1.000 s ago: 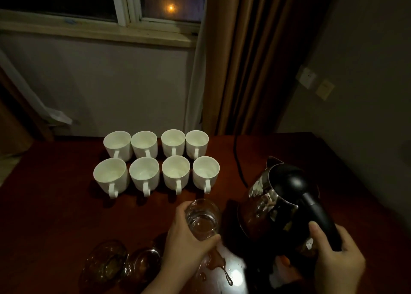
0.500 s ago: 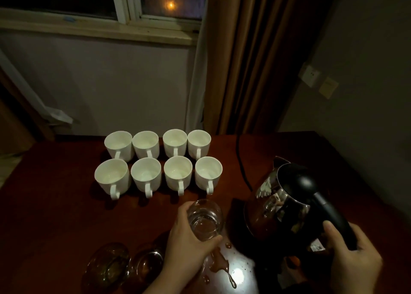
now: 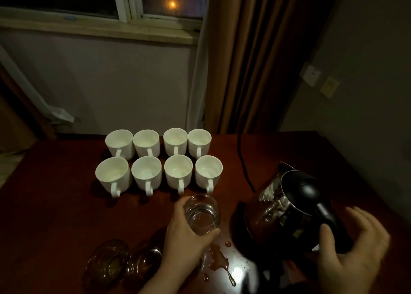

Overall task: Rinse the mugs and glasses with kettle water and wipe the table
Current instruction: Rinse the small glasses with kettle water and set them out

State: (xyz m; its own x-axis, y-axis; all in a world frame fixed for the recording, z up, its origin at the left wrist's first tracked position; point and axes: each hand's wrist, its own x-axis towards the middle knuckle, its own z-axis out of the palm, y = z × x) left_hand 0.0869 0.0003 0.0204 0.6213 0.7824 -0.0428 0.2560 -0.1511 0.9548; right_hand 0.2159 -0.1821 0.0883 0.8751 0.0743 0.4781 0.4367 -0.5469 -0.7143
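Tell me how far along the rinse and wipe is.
Done: unclear; the eight white ceramic mugs stand upright in two rows. In hand: the left hand grips a clear glass holding water; the right hand is at the black kettle. Left: other glasses, spilled water.

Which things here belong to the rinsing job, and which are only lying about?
Job: kettle, held glass, eight white mugs, two lying glasses, spilled water, table.
Lying about: curtain, wall sockets, window.

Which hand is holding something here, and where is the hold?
The left hand grips the clear glass around its side wall. The right hand has spread fingers beside the kettle handle and grips nothing.
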